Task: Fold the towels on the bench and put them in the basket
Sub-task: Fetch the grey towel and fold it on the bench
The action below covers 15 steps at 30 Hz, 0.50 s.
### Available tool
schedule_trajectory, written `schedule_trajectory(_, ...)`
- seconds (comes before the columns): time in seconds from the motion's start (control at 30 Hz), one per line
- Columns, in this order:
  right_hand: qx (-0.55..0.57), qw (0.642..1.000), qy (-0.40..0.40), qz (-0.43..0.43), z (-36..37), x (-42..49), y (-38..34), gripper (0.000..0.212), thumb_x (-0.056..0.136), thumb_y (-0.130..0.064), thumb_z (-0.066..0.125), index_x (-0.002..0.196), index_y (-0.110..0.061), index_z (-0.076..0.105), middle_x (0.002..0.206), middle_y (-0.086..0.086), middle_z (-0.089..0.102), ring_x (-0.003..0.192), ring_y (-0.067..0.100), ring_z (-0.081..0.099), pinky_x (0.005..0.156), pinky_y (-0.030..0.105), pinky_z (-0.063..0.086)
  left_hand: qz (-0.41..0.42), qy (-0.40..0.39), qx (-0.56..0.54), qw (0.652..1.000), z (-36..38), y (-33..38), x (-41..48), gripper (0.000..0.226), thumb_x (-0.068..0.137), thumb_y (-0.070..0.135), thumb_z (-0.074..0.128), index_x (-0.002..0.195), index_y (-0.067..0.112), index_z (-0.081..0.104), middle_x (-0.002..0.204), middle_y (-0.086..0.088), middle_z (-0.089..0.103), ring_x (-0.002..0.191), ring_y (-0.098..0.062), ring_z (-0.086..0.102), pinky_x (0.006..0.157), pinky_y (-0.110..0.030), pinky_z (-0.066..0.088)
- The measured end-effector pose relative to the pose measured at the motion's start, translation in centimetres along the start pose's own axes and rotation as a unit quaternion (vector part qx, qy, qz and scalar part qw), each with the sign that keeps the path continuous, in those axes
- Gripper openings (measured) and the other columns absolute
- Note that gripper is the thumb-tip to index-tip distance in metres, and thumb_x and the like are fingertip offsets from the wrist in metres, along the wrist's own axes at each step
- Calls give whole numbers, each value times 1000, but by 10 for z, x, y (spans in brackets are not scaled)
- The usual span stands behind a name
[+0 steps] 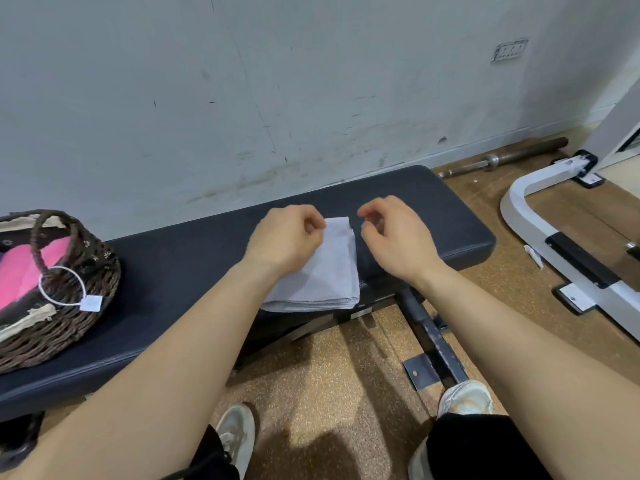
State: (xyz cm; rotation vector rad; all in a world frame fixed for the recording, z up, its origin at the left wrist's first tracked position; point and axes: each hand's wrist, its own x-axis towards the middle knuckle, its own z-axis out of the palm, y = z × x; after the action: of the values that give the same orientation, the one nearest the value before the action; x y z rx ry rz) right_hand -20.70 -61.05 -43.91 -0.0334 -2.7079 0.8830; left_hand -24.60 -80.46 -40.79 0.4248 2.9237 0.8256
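Both hands curled, L hand (284,237) at edge of folded towel (329,275) on bench (173,268), grip unclear, R hand (394,237) empty beside.

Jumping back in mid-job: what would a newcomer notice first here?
A folded grey towel lies midway along the dark bench, the left hand curled at its far corner and the right hand curled right of it, holding nothing. At the bench's left end sits a wicker basket with a pink towel inside.
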Motion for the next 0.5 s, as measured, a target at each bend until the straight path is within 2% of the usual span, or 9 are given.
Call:
schedule_trajectory(0.03,-7,1000,0,-26,4,1,-10,31,94,-26,54,122,-23,64,117,-4,60,106,16,58,85,33,48,24,26,63,997,-3,-11,-1,19,92,26,58,105,31,70,108,13,68,101,-13,63,84,-35,53)
schedule_trajectory(0.1,-63,993,-55,-86,18,2,-31,44,94,-31,52,137,-20,57,136,1,55,122,23,53,97,38,45,59,26,126,990,-1,-34,-1,30,94,27,55,123,29,64,131,9,58,121,-17,53,93,-36,48)
schedule_trajectory(0.2,-163,969,-155,-102,43,-5,-47,64,99,-43,40,156,-14,30,163,6,27,149,25,25,121,43,22,78,-25,137,987,9,-59,-4,46,99,30,51,144,25,47,153,10,40,144,-13,32,111,-34,34)
schedule_trajectory(0.27,-216,954,-197,-71,52,-7,-38,74,101,-52,28,160,-11,12,168,8,8,155,24,5,125,45,6,88,-45,137,986,13,-69,-6,52,101,34,48,151,24,37,160,10,29,150,-11,19,119,-33,24)
schedule_trajectory(0.33,-235,943,-232,-38,55,-10,-25,80,99,-62,17,160,-13,0,168,7,-7,155,22,-6,125,47,-1,108,-57,142,982,15,-75,-8,58,101,39,45,155,24,28,163,9,20,152,-10,12,121,-37,21)
schedule_trajectory(0.4,-221,943,-249,-23,58,-11,-16,83,97,-67,12,160,-17,-7,167,5,-16,154,21,-12,125,47,-3,120,-71,156,978,17,-81,-7,63,102,45,42,157,23,20,165,9,12,153,-11,5,122,-42,18)
schedule_trajectory(0.5,-190,950,-248,-17,61,-14,-12,83,97,-68,14,160,-19,-10,166,4,-20,154,21,-14,125,47,-3,110,-116,181,970,20,-87,-9,66,103,50,28,159,26,4,165,11,-6,152,-11,-7,124,-43,8)
